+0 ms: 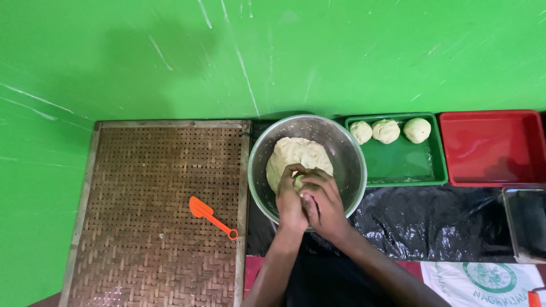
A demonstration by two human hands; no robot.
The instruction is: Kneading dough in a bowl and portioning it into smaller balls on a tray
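Dough piece [299,182] between fingers [311,181]

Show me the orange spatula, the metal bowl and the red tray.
orange spatula [200,208], head view, on its blade.
metal bowl [347,156], head view, on its bare inner wall.
red tray [489,149], head view, on its floor.

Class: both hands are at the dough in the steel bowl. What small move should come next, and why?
Probably twist the small lump free of the dough mass: the left hand and right hand pinch it, and the green tray already holds three dough balls.
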